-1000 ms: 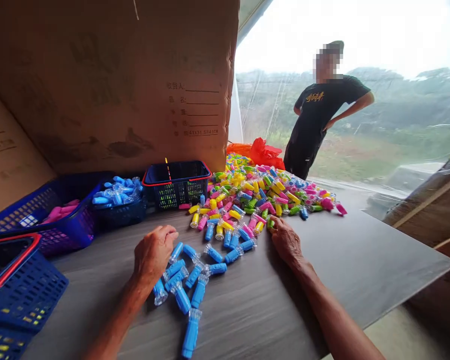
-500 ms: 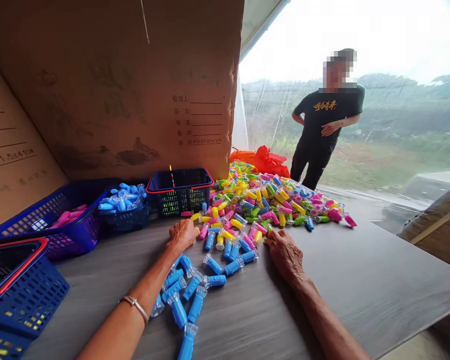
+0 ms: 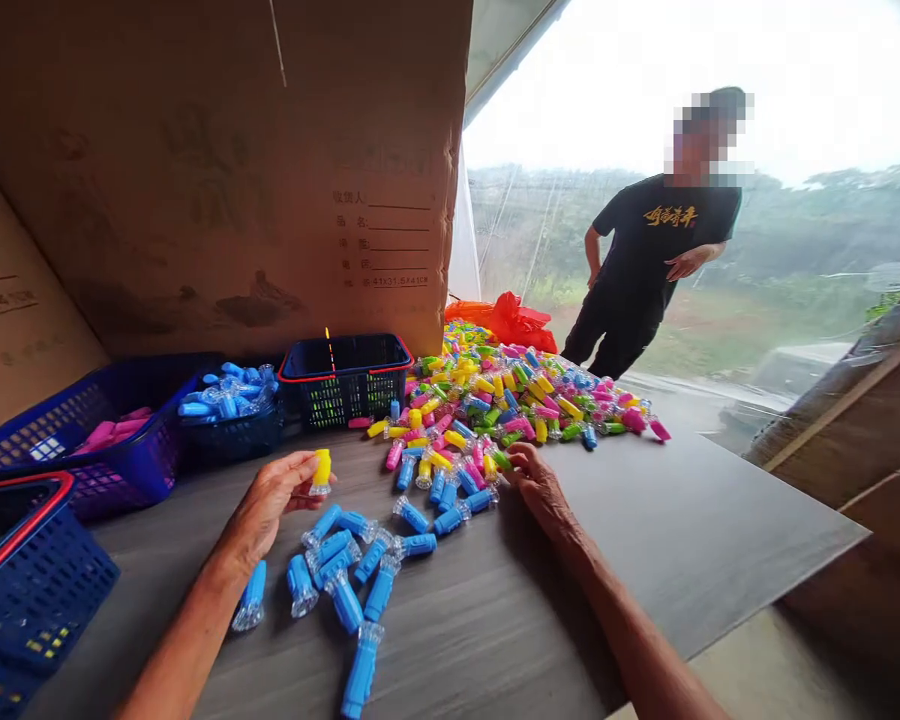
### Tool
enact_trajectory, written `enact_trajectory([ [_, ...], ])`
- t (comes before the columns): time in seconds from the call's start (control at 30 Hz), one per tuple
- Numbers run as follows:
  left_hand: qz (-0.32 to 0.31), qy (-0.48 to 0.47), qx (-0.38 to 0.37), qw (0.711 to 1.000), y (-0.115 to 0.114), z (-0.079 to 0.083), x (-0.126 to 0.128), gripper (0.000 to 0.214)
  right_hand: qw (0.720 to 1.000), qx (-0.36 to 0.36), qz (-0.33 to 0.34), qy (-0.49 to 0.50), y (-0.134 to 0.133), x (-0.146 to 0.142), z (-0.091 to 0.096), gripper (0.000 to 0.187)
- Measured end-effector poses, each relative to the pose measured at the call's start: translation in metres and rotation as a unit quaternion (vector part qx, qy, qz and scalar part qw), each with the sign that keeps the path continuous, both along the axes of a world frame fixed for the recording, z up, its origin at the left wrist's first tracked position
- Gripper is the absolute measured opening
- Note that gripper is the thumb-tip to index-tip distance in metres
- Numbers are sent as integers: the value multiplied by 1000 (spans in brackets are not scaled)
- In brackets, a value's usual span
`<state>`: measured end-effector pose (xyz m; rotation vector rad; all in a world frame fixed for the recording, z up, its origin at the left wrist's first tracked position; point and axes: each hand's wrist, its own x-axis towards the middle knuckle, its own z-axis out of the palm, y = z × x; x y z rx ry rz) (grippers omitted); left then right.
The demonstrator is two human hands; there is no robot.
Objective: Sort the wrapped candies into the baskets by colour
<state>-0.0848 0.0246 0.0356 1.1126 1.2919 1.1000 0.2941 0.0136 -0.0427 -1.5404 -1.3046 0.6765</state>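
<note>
Landmark: heap of plastic tubes (image 3: 510, 390) on the table (image 3: 690, 530), mixed yellow, pink, green and blue, clear ribbed ends, spread across the table's far half.
Red-rimmed blue basket (image 3: 26, 570): far left of the heap, at the table's near left corner, partly cut off by the frame.
Blue basket (image 3: 127, 470): left of the heap, behind the red-rimmed blue basket, pink pieces (image 3: 109, 432) inside.
Small navy basket (image 3: 232, 437): left of the heap, just beside the blue basket, filled with blue tubes (image 3: 225, 395).
Left hand (image 3: 266, 505): left of the heap, near edge of the table, grip clamped on a yellow tube (image 3: 321, 472) between thumb and fingers, clear end down.
Navy basket with red rim (image 3: 345, 400): just left of the heap, against the cardboard carton (image 3: 217, 170), which fills the back left.
Loose blue tubes (image 3: 345, 560): in front of the heap, lying every which way between the two hands, one just beside the left wrist.
Right hand (image 3: 540, 490): touching the heap's near edge, fingers curled; cannot tell if the grip has a piece.
Red plastic bag (image 3: 517, 325): behind the heap, at its far end.
Co-worker (image 3: 637, 270): beyond the heap, right side, standing, black T-shirt, in front of clear plastic sheeting (image 3: 795, 250).
Plastic-wrapped board (image 3: 840, 400): far right of the heap, off the table's edge.
</note>
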Motion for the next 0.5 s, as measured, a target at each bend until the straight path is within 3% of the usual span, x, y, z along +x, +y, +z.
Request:
enact_trajectory([
  [0.13, 39, -155, -50, 986, -27, 5, -13, 27, 988, -3, 47, 146, -5, 1, 12, 51],
  [0.27, 86, -196, -79, 974, -37, -2, -19, 25, 970, 1, 57, 235, -14, -16, 32, 48],
  [0.37, 135, -232, -87, 959, -34, -12, -27, 20, 947, -7, 147, 287, -20, -52, 51, 39],
  [0.5, 183, -298, -101, 932, -34, -20, -33, 14, 887, -27, 260, 380, -22, -114, 74, 29],
])
